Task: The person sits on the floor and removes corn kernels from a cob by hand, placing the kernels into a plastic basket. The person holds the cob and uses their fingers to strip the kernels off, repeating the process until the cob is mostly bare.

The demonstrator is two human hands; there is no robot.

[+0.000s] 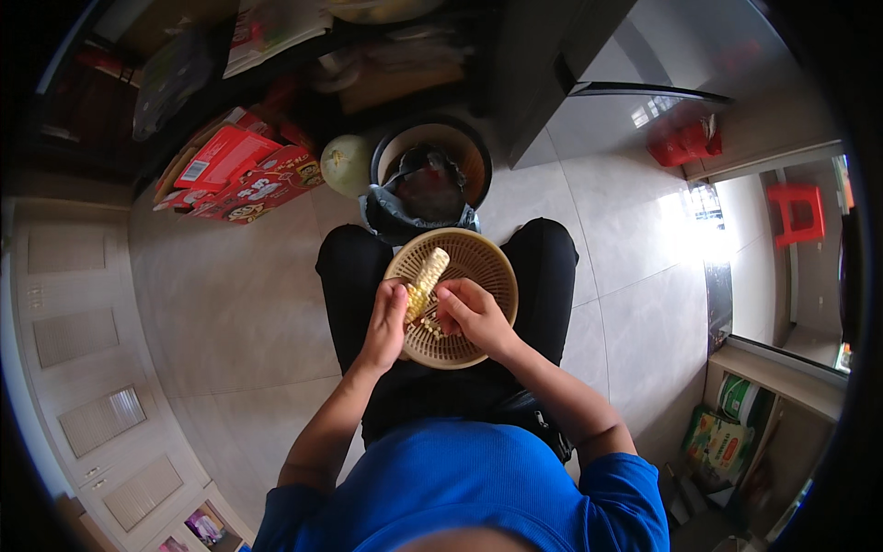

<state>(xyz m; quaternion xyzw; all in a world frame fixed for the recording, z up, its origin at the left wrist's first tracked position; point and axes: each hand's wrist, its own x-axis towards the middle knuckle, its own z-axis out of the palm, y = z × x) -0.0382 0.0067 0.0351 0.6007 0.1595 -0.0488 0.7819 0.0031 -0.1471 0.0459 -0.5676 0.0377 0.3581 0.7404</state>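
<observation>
A corn cob is tilted over a tan slotted plastic basket on my lap. Its upper end is stripped pale, while yellow kernels still cover the lower part. My left hand is closed round the lower end of the cob. At the cob's right side, my right hand has its fingers curled in, the fingertips near the kernels; whether a kernel is between them is too small to see. Loose kernels lie in the basket beneath my hands.
Beyond my knees stands a round bin with a dark plastic bag. Left of it are a pale green melon and a red cardboard box. A red stool is at the far right, white cabinets at the left.
</observation>
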